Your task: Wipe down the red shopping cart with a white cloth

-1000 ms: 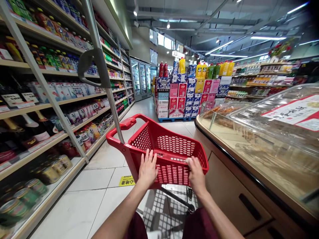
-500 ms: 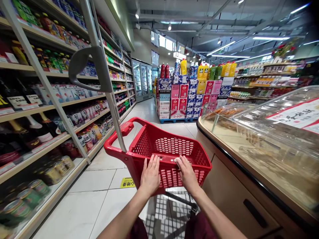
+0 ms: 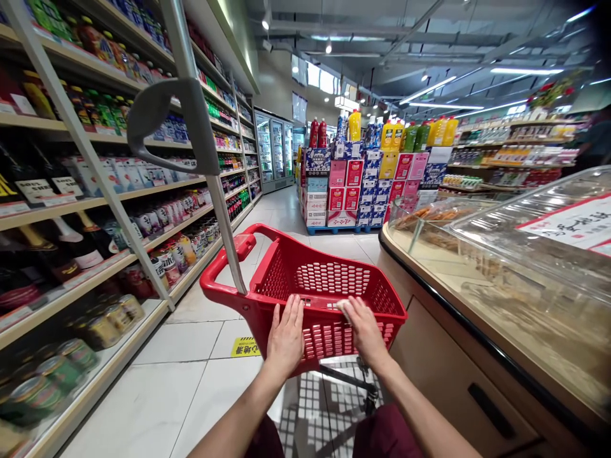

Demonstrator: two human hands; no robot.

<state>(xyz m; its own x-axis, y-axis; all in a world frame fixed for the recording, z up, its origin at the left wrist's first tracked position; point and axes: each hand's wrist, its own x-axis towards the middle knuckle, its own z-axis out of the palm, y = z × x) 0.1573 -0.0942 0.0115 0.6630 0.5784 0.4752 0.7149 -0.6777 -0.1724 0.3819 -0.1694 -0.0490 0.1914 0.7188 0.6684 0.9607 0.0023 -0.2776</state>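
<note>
Between a long drink shelf and a food counter, a red shopping cart stood right in front of the person. The left hand lay flat on its near side, fingers straight and close together, with nothing seen in it. The right hand had its fingers bent a little, holding what looked like a small white cloth at the top edge. Rubbing that edge seemed partly done, but I could not tell which bits were done and which were left, as the red looked the same all along.

The floor had big pale tiles, a yellow sign and a shadow full of little squares under the cart. Clear lids covered food on the counter. Farther off were stacked boxes with bottles on top, tall fridges and bright lamps up high
</note>
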